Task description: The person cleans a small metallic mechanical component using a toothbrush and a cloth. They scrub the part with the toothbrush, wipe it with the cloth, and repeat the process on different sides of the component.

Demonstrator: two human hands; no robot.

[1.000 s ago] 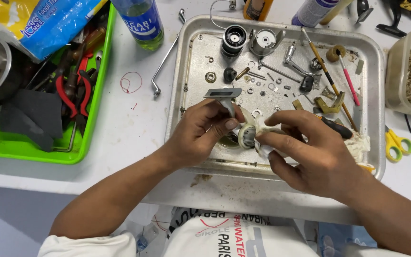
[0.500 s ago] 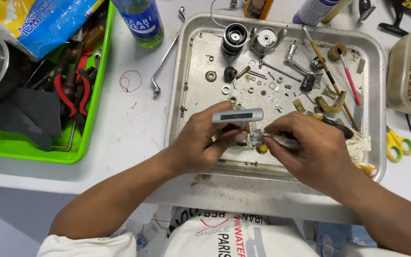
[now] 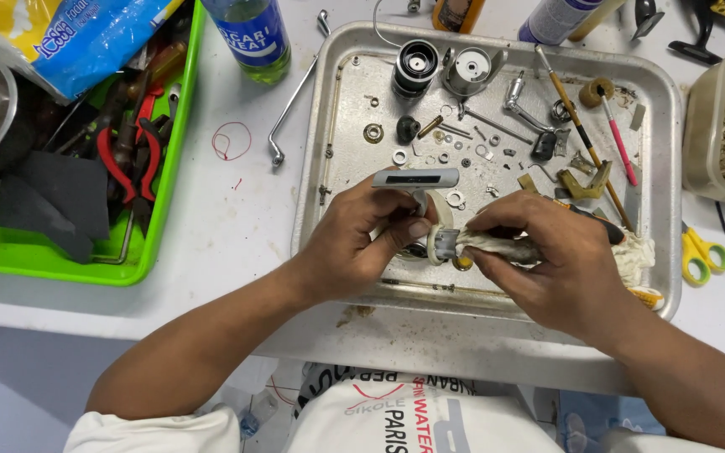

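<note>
Fingers hide most of the small metal part (image 3: 440, 243) you pinch over the near half of the metal tray (image 3: 333, 201); your left hand (image 3: 358, 243) grips its grey foot, your right hand (image 3: 547, 260) presses a grimy rag (image 3: 497, 245) on it, perhaps wiping. Hands sit slightly nearer you than before. Loose washers lie beyond; yellow scissors (image 3: 702, 252) right of it

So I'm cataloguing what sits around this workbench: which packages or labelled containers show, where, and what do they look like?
Plastic bag: top left, over the green tray; blue and yellow, crinkled.
Bottle: top, left of the metal tray; greenish, blue label.
White bottle: top edge, purple-blue label.
Orange bottle: top edge, mostly cut off.
</note>
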